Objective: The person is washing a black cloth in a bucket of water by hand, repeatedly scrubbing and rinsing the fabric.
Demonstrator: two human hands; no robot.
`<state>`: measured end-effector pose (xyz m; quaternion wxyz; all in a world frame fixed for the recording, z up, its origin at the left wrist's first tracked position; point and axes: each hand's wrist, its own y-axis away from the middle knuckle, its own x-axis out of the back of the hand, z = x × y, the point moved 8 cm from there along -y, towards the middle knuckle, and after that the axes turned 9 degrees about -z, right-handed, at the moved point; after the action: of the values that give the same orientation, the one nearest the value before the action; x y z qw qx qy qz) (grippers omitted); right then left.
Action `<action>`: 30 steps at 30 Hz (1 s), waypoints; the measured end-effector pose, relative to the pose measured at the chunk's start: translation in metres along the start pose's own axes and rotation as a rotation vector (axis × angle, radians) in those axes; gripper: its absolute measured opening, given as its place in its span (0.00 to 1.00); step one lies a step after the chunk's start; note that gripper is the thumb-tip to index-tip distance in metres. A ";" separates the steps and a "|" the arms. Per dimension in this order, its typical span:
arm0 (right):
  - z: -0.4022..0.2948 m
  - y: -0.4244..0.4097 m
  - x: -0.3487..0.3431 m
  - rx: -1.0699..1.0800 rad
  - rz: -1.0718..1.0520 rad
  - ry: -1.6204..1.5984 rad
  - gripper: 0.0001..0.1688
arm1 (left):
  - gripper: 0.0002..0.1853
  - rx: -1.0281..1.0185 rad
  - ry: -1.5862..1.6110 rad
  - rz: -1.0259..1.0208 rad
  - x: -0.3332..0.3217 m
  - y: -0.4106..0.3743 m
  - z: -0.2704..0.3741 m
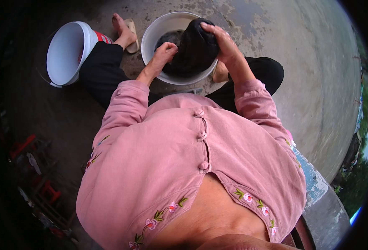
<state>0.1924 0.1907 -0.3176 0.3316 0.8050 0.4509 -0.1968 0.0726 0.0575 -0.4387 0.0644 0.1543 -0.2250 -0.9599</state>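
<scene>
A white plastic basin (149, 34) stands on the concrete floor between my legs, with dark water or wet dark cloth in its bottom. A bunched black cloth (193, 53) rises out of it and overlaps its right rim. My right-side hand, my right hand (226, 40), spreads over the cloth's upper right edge with the thumb on top, gripping it. On the basin's left side my left hand (166, 53) has its fingers curled against the cloth's left edge; whether they pinch the cloth is hard to tell.
A white bucket (67, 53) with a red label lies tilted beside my left knee. One beige slipper (132, 36) is under my left foot. A painted concrete ledge (318, 184) runs at the lower right. Red stools (49, 192) stand in shadow at the lower left.
</scene>
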 end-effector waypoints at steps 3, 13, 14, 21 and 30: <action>0.003 -0.037 0.015 -0.114 0.068 0.344 0.22 | 0.22 0.068 0.378 -0.123 -0.025 0.018 -0.005; 0.014 -0.037 0.067 0.084 0.057 1.254 0.18 | 0.15 -0.136 0.382 0.041 -0.004 0.042 0.046; 0.024 -0.036 0.071 0.019 0.015 1.273 0.17 | 0.14 -0.132 0.549 0.060 0.001 0.043 0.048; 0.095 -0.063 0.070 0.050 -0.230 1.265 0.24 | 0.28 -0.233 0.779 -0.192 -0.019 0.050 0.084; 0.080 -0.039 0.061 0.054 0.180 0.574 0.25 | 0.37 -0.548 0.831 -0.324 -0.018 0.075 0.124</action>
<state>0.1888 0.1845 -0.4255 0.1851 0.8731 0.4475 0.0571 0.0535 0.0457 -0.2945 0.0368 0.5325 0.1057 -0.8390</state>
